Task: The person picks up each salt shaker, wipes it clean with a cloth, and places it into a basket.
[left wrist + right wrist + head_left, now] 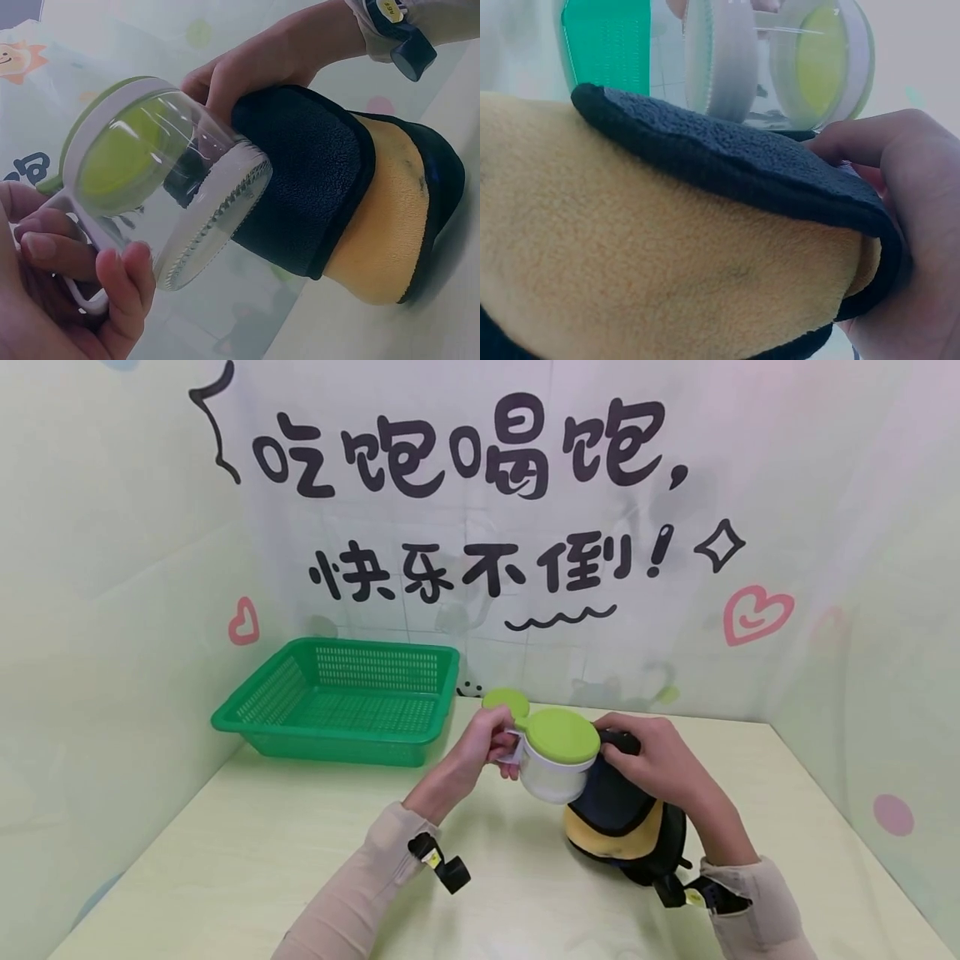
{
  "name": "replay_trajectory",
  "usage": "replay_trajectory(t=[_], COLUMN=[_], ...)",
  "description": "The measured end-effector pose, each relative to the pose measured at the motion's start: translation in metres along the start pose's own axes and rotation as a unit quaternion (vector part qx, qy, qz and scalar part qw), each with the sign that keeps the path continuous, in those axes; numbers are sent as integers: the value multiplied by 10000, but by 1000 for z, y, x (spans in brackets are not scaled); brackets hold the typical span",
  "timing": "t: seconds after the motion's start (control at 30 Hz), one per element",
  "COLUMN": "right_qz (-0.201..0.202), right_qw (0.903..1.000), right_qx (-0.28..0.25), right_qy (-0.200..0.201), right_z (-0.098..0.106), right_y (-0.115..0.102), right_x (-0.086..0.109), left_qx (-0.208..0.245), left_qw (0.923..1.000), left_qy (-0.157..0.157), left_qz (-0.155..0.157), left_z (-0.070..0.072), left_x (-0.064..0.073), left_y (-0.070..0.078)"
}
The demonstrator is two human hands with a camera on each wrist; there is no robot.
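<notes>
My left hand [491, 743] grips the white handle of a clear jar [553, 777] with a green lid. The jar is tilted in the left wrist view, and its clear wall shows nothing inside. Against its base side lies the dark blue flap of a small fuzzy bag [382, 217], yellow below with black edging. The bag stands on the table, its top held by my right hand [660, 760], thumb over the flap. In the right wrist view, the bag's yellow front [667, 240] fills the foreground, with the jar [780, 67] beyond it.
A green plastic basket [337, 747] with slotted walls stands at the back left of the pale table [300, 843]. Behind my left hand shows another round green lid [506, 700]. A printed curtain [420, 527] borders the table at the back.
</notes>
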State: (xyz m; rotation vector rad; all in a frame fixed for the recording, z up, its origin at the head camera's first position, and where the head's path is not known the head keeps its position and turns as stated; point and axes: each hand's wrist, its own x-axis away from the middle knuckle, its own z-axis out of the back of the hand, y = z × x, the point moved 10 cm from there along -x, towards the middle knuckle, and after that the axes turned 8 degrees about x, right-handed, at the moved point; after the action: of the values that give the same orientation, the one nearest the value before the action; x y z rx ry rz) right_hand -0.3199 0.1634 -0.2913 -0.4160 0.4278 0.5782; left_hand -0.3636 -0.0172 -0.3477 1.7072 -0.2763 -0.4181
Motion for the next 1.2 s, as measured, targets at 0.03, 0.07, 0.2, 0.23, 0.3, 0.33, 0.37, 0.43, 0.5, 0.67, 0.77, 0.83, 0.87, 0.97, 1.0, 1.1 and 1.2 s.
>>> replay_trajectory(t=[0.03, 0.07, 0.2, 0.23, 0.3, 0.33, 0.37, 0.43, 0.5, 0.67, 0.77, 0.83, 0.87, 0.97, 1.0, 1.1, 1.2], right_qz=[13, 36, 125, 142, 166, 170, 185, 216, 272, 333, 282, 249, 244, 230, 225, 231, 296], right_qw=[10000, 10000, 9996, 9995, 9993, 9991, 9990, 9989, 9989, 9991, 9991, 9988, 9984, 9968, 9961, 9940, 9912], right_qx=[-17, -31, -38, -44, -53, -64, -74, -78, -92, -181, -291, -407, -479, -707, -786, -951, -1107], right_qy=[-38, -76, -241, -275, -339, -372, -393, -404, -364, -212, -137, -136, -151, -278, -331, -497, -670], right_z=[-1, -3, -9, -10, -12, -13, -14, -14, -13, -7, -3, -2, -2, -5, -8, -13, -18], right_y=[1, 0, 1, 1, 1, 1, 1, 1, 1, 1, 1, 1, 1, 1, 2, 2, 2], right_x=[0, 0, -1, -1, -2, -2, -2, -2, -1, -1, -1, -1, -1, -1, -2, -2, -2], left_qx=[6, 13, 112, 145, 189, 213, 228, 255, 276, 284, 303, 315, 321, 301, 294, 324, 392], left_qw=[10000, 10000, 9999, 9999, 9998, 9997, 9997, 9996, 9995, 9987, 9978, 9971, 9968, 9965, 9964, 9961, 9954], left_qy=[-17, -35, -67, -67, -76, -79, -81, -100, -149, -376, -530, -628, -662, -710, -716, -733, -787], left_qz=[-12, -22, -29, -21, 17, 33, 45, 76, 102, 187, 247, 281, 303, 336, 346, 360, 379], left_z=[-1, -1, -3, -4, -4, -5, -5, -5, -6, -11, -15, -18, -19, -20, -21, -21, -22], left_x=[0, 0, 1, 1, 1, 1, 1, 1, 2, 2, 2, 2, 1, 1, 1, 1, 2], left_y=[0, 1, 2, 2, 1, 1, 1, 0, 0, -4, -8, -10, -11, -14, -15, -16, -15])
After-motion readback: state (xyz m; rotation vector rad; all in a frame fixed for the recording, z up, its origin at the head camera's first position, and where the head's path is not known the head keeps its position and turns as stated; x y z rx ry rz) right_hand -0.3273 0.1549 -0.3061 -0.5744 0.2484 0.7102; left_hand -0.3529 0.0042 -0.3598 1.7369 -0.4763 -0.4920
